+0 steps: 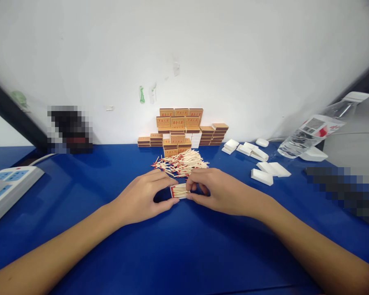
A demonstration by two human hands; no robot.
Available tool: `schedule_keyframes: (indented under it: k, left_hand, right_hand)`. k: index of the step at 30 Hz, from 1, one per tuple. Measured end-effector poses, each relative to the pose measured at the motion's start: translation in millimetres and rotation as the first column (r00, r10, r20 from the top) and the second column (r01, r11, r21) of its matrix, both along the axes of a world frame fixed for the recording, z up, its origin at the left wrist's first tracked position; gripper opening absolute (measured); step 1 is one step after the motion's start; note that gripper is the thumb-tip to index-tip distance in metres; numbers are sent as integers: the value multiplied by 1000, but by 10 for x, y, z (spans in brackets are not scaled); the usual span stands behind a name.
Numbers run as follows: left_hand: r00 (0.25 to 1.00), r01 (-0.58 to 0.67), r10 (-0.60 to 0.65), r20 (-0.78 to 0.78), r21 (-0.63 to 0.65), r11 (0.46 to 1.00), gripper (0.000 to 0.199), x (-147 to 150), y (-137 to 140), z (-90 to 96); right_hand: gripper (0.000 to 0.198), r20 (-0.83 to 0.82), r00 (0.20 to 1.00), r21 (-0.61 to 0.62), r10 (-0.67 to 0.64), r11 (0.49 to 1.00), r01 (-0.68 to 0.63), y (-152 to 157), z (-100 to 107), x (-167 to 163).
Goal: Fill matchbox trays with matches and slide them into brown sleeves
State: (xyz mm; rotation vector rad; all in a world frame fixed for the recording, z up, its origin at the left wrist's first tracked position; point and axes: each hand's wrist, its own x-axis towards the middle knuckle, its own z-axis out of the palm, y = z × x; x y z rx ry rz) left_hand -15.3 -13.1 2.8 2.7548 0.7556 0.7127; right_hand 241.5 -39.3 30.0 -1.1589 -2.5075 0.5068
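Observation:
A small white matchbox tray (180, 191) lies on the blue table, filled with matches whose red heads point left. Around its left end, my left hand (143, 194) holds the tray between thumb and fingers. My right hand (217, 190) has its thumb and curled fingers closed at the tray's right end, covering that end. Whether it also pinches any matches is hidden. Just beyond both hands spreads a heap of loose red-headed matches (184, 162). Behind the heap stand stacked yellow-brown matchboxes (177, 122) against the wall.
Several empty white trays (262, 177) lie to the right, near a white rounded case (262, 142). A clear plastic bottle (313, 129) leans at far right beside a blurred dark object (347, 192). On the left sits a power strip (17, 190) with its cable.

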Motion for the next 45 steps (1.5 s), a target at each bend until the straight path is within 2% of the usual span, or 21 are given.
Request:
schedule_keyframes:
  k: [9,15,23,36,40,45]
  left_hand:
    - [1000,19,-20,7,17,1000,26,4,-3,0]
    - [1000,25,-25,10,24,999,29,1,-2,10]
    - [999,38,-38,4,31,999,26,0,1,8]
    - [999,34,-34,-6,45,998,30,-2,-13,19]
    - [999,31,-30,-13,46,998,31,-1,-16,18]
    - [999,46,-45,-8,53,998,32,8,-21,17]
  right_hand:
    - [9,-43,998,53,38,998,-35,13,-34,-16]
    - [13,19,997,48,70,996,-71,-2,-24,-28]
    - [13,-37,997,35,70,997,-68,-16,-57,-61]
    - [9,-5,1000,165,8,986,-7,43,-123,-8]
    - [8,29,999,141,-17,990,12,38,-130,-34]
    - [10,45,994,106,-103,989,98,9,-132,-80]
